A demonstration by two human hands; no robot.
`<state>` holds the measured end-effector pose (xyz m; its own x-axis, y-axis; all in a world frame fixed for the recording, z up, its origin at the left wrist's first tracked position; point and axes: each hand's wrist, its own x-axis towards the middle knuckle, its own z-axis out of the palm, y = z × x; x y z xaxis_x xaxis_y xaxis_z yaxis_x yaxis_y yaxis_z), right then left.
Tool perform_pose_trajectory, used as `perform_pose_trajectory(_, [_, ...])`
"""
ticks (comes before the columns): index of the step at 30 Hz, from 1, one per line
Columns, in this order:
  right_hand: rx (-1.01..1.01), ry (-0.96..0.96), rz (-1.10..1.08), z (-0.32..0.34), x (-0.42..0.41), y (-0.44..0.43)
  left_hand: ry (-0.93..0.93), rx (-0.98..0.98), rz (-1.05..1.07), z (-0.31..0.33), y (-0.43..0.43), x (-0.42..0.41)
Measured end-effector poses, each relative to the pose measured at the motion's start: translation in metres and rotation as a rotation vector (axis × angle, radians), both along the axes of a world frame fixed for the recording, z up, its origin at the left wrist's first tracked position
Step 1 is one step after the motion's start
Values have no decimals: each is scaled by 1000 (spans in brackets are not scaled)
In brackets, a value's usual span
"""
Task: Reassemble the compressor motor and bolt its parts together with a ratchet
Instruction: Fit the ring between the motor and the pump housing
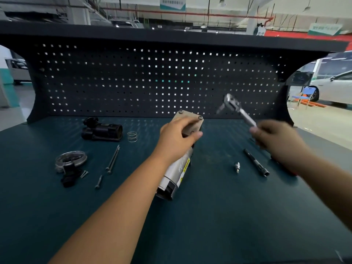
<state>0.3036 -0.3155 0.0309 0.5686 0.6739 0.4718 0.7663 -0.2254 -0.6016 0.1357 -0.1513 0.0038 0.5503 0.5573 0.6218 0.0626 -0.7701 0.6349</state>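
Observation:
The compressor motor, a silver cylinder with a yellow warning label and a tan end plate carrying bolts, stands tilted on the bench. My left hand grips its upper end just below the plate. My right hand holds the handle of a ratchet, raised in the air to the right of the motor, its head blurred and apart from the plate's bolts.
On the dark green bench top lie a black housing, a spring, two long bolts, short screws, a round clear cover, a small socket bit and a black extension bar. The pegboard closes the back.

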Motion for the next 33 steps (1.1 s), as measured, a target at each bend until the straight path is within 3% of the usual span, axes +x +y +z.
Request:
perform_pose_trajectory(4, [-119, 200, -134, -64, 14, 6, 434, 262, 218, -7, -1, 5])
perform_pose_trajectory(7, [-265, 82, -253, -102, 22, 8, 585, 195, 414, -19, -4, -3])
perform_pose_trajectory(11, [-301, -144, -306, -116, 29, 6, 565, -109, 506, -38, -13, -18])
perform_pose_trajectory(15, [-451, -293, -308, -119, 33, 5, 644, -174, 558, -37, -12, -25])
perform_pose_trajectory(23, [-409, -193, -286, -116, 33, -4, 659, -244, 503, -22, -4, -31])
perform_pose_trajectory(33, [-416, -220, -268, -117, 35, -5, 433, -649, 295, -10, 21, -43])
